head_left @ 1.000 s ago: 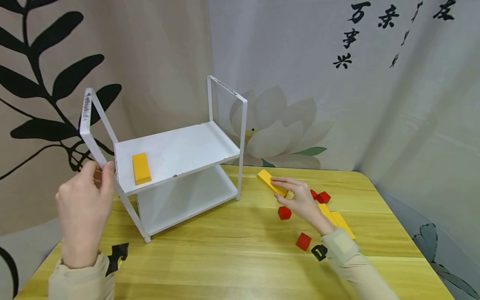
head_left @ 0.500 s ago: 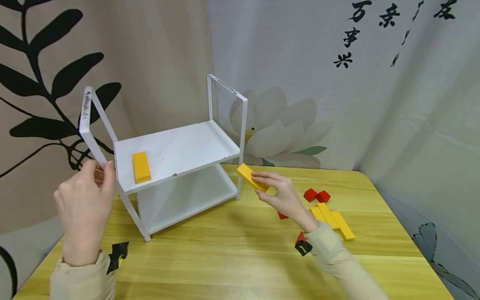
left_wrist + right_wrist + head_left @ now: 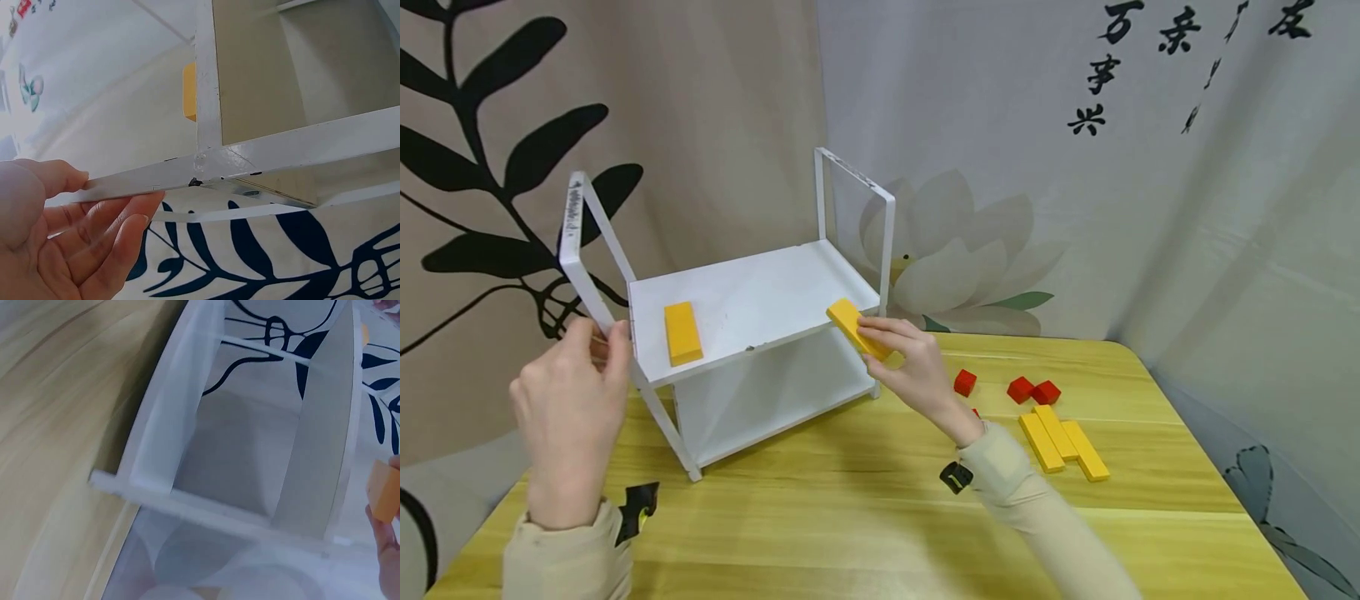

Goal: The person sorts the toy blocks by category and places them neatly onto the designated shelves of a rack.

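Note:
A white two-tier shelf stands on the table's left half. My left hand pinches its left front post between thumb and fingers; the left wrist view shows the hand on the white bar. With thumb and fingertips my right hand grips a yellow block, held tilted in front of the upper tier's right front corner. In the right wrist view that block appears at the right edge. Another yellow block lies flat on the upper tier, near its left end.
Several yellow blocks lie side by side on the wooden table at right. Red cubes are scattered behind them, one nearer the shelf and one mostly hidden by my right wrist. A curtain hangs behind the table.
My right hand has carried the yellow block leftward and up, from over the table to the shelf's right front corner. My left hand stays on the post.

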